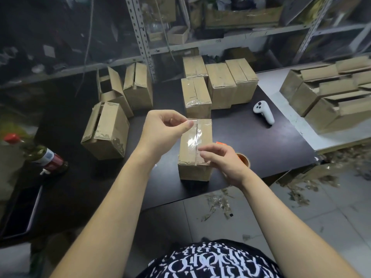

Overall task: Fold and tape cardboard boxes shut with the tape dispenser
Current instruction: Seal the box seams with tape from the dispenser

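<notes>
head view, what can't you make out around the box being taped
All in the head view:
- Tape dispenser: mostly hidden behind the right hand; only an orange bit and a brown core show.
- Right hand's grip on the tape: curled fingers cover the fingertips.
- Bottle label: blurred at the left edge.
- Shelf contents: too blurred and dim.

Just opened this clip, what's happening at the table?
A person is sealing the middle cardboard box. The left hand pinches the far end of a clear tape strip along its top seam; the right hand appears to pinch the near end. Taped boxes stand behind, open boxes to the left.
</notes>
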### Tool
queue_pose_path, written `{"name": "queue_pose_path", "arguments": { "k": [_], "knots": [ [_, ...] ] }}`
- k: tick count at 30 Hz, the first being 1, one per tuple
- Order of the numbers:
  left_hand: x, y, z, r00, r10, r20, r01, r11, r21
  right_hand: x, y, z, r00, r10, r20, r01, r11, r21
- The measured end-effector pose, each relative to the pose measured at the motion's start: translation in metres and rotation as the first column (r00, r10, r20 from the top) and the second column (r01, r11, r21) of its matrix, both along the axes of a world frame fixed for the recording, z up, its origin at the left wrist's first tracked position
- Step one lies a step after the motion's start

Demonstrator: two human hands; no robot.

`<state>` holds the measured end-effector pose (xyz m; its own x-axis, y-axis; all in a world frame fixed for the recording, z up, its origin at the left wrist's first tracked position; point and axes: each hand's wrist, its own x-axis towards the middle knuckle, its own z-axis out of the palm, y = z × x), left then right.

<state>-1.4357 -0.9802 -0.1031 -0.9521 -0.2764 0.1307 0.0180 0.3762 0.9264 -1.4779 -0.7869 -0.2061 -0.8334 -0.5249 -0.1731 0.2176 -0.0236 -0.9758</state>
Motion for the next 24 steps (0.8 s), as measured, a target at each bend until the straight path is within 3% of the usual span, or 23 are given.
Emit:
{"name": "queue_pose_path", "arguments": {
  "k": [6, 10, 14, 17, 21, 24],
  "knots": [
    [0.004, 0.001, -0.013, 0.993, 0.108, -0.055, -0.109, 0.994, -0.016, 0.003, 0.018, 0.010, 0.998, 0.023, -0.055, -0.009, 0.968, 0.250],
    [0.005, -0.003, -0.020, 0.983, 0.180, -0.035, -0.180, 0.984, 0.009, 0.007, 0.020, 0.009, 0.996, -0.072, -0.047, 0.082, 0.967, 0.240],
    [0.004, -0.008, -0.031, 0.974, 0.227, 0.024, -0.228, 0.964, 0.136, 0.011, 0.020, 0.004, 0.982, -0.184, -0.030, 0.186, 0.948, 0.258],
    [0.007, -0.009, -0.037, 0.963, 0.256, 0.082, -0.268, 0.940, 0.211, 0.014, 0.017, 0.000, 0.942, -0.327, 0.077, 0.308, 0.932, 0.191],
    [0.013, -0.010, -0.051, 0.935, 0.317, 0.160, -0.349, 0.905, 0.245, 0.017, 0.017, -0.002, 0.918, -0.283, 0.279, 0.255, 0.958, 0.135],
    [0.019, -0.014, -0.060, 0.913, 0.335, 0.232, -0.391, 0.882, 0.264, 0.020, 0.018, -0.008, 0.844, -0.379, 0.379, 0.366, 0.924, 0.109]
  ]
}}
